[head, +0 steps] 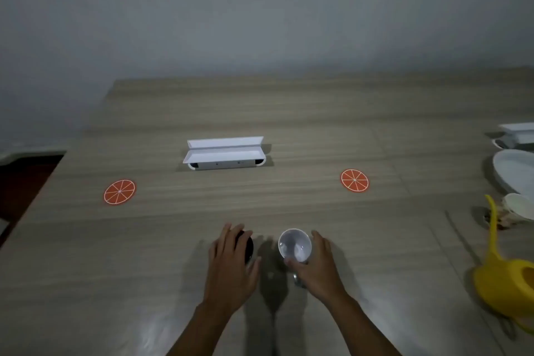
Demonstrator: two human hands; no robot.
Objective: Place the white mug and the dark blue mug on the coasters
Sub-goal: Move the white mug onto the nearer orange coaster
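- Both forearms reach in from the near edge of the tabletop (289, 124); the left hand (231, 269) drapes over the blue mug (248, 246), fingers (228, 237) curled across its top, thumb on its near side.
- Right hand (320, 266) cups the white mug (294, 244) from its right side, fingers wrapped round the wall and thumb at the near rim; its mouth faces up, showing it empty.
- Whether either mug is lifted clear of the wood, I cannot tell.
- Step in hand, as I judge it: secure both grips, then carry each mug outward, blue to the left coaster (119, 192), white to the right coaster (354, 180).
- Doing it well: keep the mugs upright, set each down centred on its disc.
- Room: bare wood lies between mugs and coasters; the white box (224, 153) sits farther back, out of both paths.
- Left coaster lies near the table's left edge; white dishes (514, 170) and a yellow jug (502, 277) crowd the far right, well past the right coaster.
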